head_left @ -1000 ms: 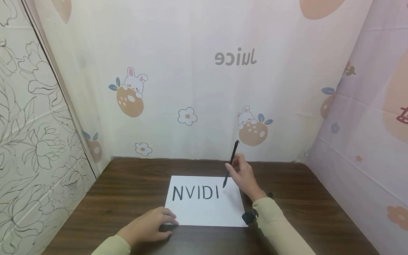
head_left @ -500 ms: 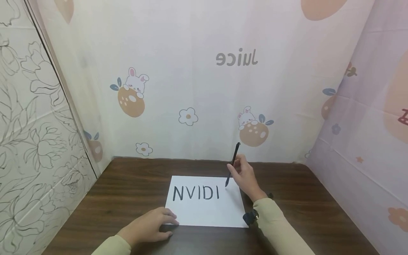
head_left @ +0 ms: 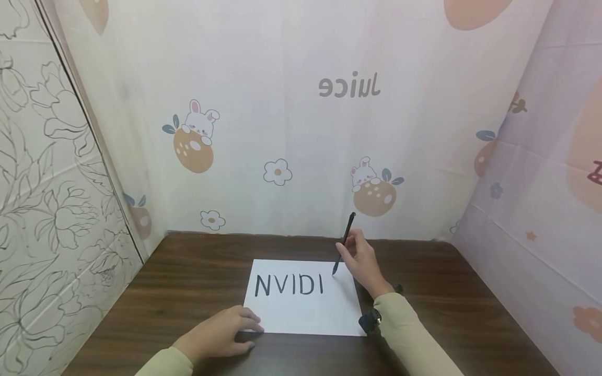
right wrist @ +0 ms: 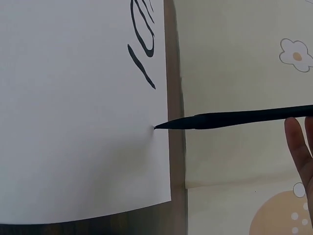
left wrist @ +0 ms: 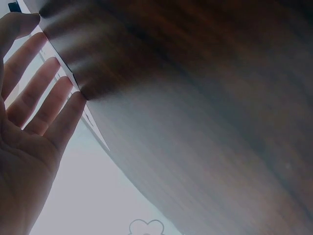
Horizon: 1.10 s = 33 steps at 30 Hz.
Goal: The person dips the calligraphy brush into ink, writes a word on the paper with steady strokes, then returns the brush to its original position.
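A white sheet of paper (head_left: 305,316) lies on the brown wooden table and bears the black letters "NVIDI" (head_left: 289,284). My right hand (head_left: 364,261) pinches a black writing brush (head_left: 349,227) that leans with its top away from me. In the right wrist view the dark brush tip (right wrist: 166,125) is at the paper's surface, to the right of the last letter; whether it presses cannot be told. My left hand (head_left: 223,331) rests at the lower left corner of the paper, fingers spread and nearly straight. The left wrist view shows its fingertips (left wrist: 73,105) along the sheet's edge.
The dark wood table (head_left: 188,282) stretches out on both sides of the paper. A pale printed curtain (head_left: 277,120) hangs behind it, with more patterned cloth at the left and right. A black wrist strap (head_left: 370,320) sits near the paper's lower right corner.
My right hand has shifted slightly right with the brush, and the tip moved from beside the last letter to a spot a little farther right and up. The left hand stays put.
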{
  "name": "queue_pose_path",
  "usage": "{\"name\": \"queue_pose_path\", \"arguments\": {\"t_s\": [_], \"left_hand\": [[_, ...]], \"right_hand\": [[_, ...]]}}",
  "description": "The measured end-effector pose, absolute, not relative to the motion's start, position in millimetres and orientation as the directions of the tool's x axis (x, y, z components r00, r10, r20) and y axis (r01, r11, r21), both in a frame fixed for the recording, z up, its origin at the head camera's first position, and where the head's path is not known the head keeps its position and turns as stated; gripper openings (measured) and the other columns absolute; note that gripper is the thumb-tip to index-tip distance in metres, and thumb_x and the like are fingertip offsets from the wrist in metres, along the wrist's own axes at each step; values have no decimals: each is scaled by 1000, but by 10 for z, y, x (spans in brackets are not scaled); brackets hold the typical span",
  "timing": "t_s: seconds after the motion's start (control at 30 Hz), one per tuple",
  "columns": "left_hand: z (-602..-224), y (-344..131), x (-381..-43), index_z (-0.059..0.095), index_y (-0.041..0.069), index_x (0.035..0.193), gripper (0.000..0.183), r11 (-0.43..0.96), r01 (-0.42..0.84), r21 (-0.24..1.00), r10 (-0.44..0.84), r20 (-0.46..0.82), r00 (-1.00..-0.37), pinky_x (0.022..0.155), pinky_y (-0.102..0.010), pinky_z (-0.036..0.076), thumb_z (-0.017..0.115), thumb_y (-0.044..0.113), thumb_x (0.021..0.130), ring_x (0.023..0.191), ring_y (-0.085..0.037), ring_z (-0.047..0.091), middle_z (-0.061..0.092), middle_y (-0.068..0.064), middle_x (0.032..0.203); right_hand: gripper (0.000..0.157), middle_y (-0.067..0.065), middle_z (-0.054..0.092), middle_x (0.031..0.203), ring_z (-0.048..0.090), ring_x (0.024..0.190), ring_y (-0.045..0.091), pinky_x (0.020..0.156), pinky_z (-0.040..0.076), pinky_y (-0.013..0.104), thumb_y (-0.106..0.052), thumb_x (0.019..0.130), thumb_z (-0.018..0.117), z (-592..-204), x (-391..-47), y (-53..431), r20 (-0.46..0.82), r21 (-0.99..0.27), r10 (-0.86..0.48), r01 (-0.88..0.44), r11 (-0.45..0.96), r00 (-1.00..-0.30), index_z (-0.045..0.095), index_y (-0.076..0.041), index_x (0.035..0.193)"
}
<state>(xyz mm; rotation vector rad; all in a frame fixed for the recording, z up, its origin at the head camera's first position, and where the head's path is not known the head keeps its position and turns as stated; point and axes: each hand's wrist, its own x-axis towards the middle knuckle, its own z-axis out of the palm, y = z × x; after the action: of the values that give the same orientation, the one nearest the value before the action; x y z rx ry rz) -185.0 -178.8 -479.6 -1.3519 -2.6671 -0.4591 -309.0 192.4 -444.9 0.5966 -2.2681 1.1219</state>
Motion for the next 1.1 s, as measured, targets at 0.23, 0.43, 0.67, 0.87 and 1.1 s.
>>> {"name": "queue_pose_path", "arguments": {"t_s": [0.23,0.43,0.67,0.87,1.1], "left_hand": [[-4809,-1792,-1855,76,17,108,22,564,795,221,763,227,-605,88,-32,54,76,23,86,105,-13,62,66,3,113],[-4804,-1794,-1846,76,18,108,22,569,787,236,758,221,-614,89,-32,54,76,22,87,105,-13,62,66,4,113],[-4803,-1793,-1851,76,18,108,22,564,793,228,760,230,-607,88,-32,54,76,23,87,105,-13,62,66,4,112],[-4806,-1788,-1855,76,18,108,22,570,791,224,761,219,-611,89,-32,54,76,23,86,105,-13,62,67,3,112],[-4822,-1789,-1854,76,17,109,23,568,794,215,762,227,-606,89,-32,54,76,22,86,105,-14,62,67,3,112]], "right_hand": [[32,2,57,91,61,83,15,72,58,34,-11,96,68,-4475,-3101,1924,626,-587,-152,-591,554,-765,47,-11,121],[33,2,57,91,61,82,15,72,57,35,-11,96,68,-4478,-3089,1919,616,-593,-155,-584,554,-772,47,-9,122],[35,2,56,90,58,81,15,71,56,33,-10,95,69,-4498,-3084,1918,618,-581,-163,-586,564,-769,47,-7,122],[35,1,56,90,58,81,15,70,55,33,-11,95,69,-4503,-3075,1914,614,-585,-166,-586,560,-772,47,-9,122],[33,1,56,91,58,81,16,69,55,32,-12,96,69,-4517,-3065,1909,607,-594,-171,-587,550,-776,47,-12,121]]}}
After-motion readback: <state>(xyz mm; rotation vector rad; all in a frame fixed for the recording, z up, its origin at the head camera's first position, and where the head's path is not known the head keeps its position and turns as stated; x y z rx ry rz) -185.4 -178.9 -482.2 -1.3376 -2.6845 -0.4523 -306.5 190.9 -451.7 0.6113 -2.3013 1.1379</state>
